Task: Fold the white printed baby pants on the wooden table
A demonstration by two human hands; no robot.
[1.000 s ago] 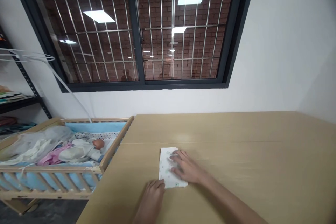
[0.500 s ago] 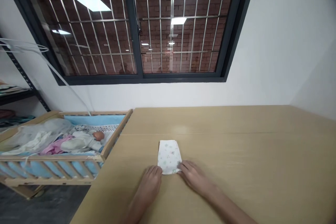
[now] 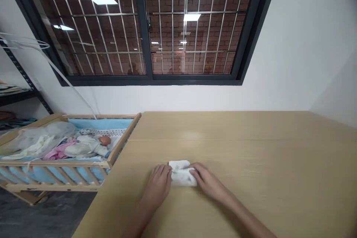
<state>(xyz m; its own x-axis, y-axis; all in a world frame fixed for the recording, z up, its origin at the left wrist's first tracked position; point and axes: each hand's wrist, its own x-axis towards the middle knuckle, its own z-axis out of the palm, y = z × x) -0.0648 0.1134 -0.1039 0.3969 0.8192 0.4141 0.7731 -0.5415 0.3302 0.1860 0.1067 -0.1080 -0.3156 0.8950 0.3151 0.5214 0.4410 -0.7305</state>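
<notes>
A small white patterned cloth (image 3: 180, 173), folded into a short thick bundle, lies on the light wooden table (image 3: 251, 148). My left hand (image 3: 157, 187) presses against its left side with fingers curled on the edge. My right hand (image 3: 206, 182) grips its right side, fingers closed over the fold. Both forearms reach in from the bottom of the view.
A wooden crib (image 3: 69, 163) stands at the table's left edge, holding a baby doll (image 3: 92, 147), blue padding and bundled cloths. A barred window (image 3: 156, 26) fills the wall behind. Dark shelving (image 3: 16, 95) is at far left.
My right hand slid off the top of the flat cloth to its near edge. Both hands then folded the near end over, so the cloth is now about half as long.
</notes>
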